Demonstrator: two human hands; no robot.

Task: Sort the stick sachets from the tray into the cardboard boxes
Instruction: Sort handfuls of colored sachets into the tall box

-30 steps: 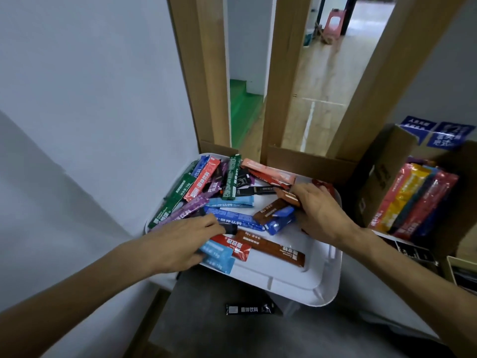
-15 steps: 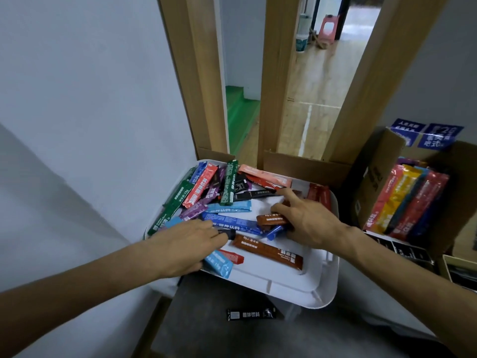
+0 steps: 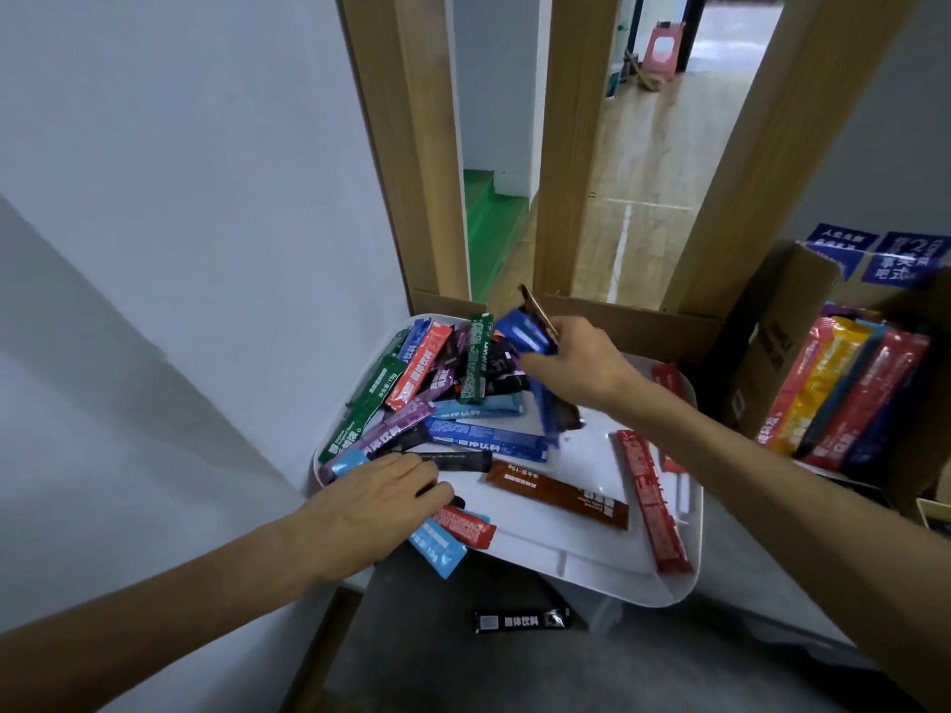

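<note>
Holding sachets (image 3: 525,334) above the tray (image 3: 581,553)
Right hand (image 3: 579,370) pinches a blue and a brown sachet over the pile (image 3: 463,383); left hand (image 3: 375,499), fingers straight and together, rests flat on sachets at the tray's near-left edge. Box (image 3: 772,347) stands at right.

"固体饮料" on black sachet (image 3: 521,620), "15g" on brown sachet (image 3: 558,496)
</note>
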